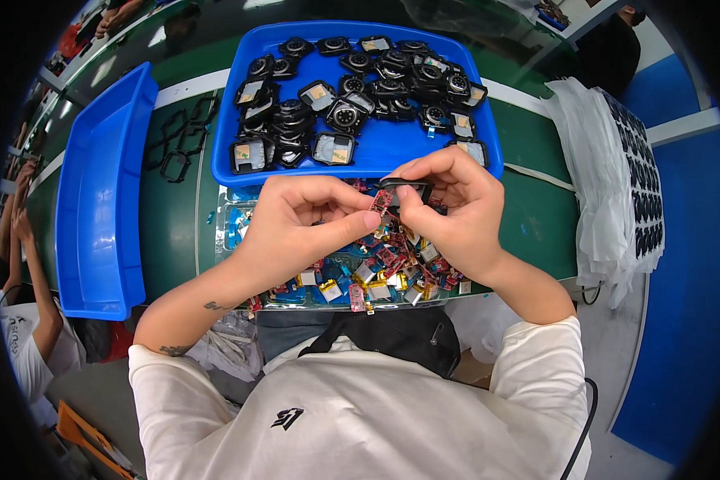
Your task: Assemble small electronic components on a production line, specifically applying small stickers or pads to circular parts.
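Between the thumb and forefinger of my left hand (300, 214) is a small red circuit board (382, 202). My right hand (462, 204) grips a black watch case (414, 189), tilted and partly covered by my fingers. The board is right beside the case; whether they are joined cannot be made out. Under both hands lies a heap of red circuit boards (358, 298) with silver and yellow battery cells (330, 290), in a clear plastic tray. Just beyond my hands, a blue tray (296, 172) holds many black watch cases (345, 117), some stacked.
An empty-looking blue tray (96, 200) stands tilted at the left. Black frames (176, 166) lie on the green table (168, 256) beside it. At the right are white sheets (588, 176) and a stack with rows of black parts (644, 176). Other people work at the left.
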Available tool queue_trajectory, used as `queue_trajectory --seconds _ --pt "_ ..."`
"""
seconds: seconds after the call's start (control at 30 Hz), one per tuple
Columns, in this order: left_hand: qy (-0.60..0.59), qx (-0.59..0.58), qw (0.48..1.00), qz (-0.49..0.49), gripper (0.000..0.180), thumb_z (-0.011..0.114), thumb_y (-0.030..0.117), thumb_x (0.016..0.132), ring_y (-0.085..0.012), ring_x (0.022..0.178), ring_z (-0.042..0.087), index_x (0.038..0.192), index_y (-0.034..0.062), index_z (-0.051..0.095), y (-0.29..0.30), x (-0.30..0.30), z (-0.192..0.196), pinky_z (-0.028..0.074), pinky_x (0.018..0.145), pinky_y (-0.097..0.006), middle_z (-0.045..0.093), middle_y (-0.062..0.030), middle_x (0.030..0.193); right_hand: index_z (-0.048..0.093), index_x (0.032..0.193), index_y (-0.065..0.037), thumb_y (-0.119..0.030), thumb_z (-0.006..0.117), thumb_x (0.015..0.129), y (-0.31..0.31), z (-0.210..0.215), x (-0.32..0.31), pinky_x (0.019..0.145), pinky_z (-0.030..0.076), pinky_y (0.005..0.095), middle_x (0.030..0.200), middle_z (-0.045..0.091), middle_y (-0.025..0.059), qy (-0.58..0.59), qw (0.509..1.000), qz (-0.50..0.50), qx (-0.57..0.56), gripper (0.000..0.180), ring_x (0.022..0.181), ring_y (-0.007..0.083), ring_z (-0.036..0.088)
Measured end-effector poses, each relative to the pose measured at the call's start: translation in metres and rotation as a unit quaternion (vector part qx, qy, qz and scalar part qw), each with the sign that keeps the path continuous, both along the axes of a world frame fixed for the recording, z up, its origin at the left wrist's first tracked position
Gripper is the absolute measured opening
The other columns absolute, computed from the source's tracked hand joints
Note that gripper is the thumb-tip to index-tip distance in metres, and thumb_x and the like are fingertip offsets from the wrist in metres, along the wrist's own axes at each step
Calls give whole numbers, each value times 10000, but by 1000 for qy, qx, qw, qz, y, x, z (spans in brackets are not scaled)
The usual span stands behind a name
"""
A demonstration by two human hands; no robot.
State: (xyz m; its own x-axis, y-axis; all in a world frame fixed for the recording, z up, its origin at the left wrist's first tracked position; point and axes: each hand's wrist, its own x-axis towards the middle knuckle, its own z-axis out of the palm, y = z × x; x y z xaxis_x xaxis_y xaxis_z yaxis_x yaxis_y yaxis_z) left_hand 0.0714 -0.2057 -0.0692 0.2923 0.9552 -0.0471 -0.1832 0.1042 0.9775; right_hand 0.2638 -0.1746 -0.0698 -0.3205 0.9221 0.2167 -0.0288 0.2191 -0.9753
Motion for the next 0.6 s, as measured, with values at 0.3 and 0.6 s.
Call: queue_trajectory --seconds 0.3,0.6 --pt "4 -22 1000 -8 99 691 30 807 -88 759 632 860 -45 654 2 -2 -3 517 679 -199 671 -92 836 592 831 14 45 663 724 3 -12 -2 556 491 193 859 672 111 -26 974 -27 224 132 684 87 631" --pt "32 10 999 27 97 696 27 800 -64 707 616 846 -39 642 2 0 -4 497 621 -179 667 -81 810 588 816 17 51 674 709 -1 -7 0 559 506 196 858 666 106 -18 990 -8 140 142 682 84 630"
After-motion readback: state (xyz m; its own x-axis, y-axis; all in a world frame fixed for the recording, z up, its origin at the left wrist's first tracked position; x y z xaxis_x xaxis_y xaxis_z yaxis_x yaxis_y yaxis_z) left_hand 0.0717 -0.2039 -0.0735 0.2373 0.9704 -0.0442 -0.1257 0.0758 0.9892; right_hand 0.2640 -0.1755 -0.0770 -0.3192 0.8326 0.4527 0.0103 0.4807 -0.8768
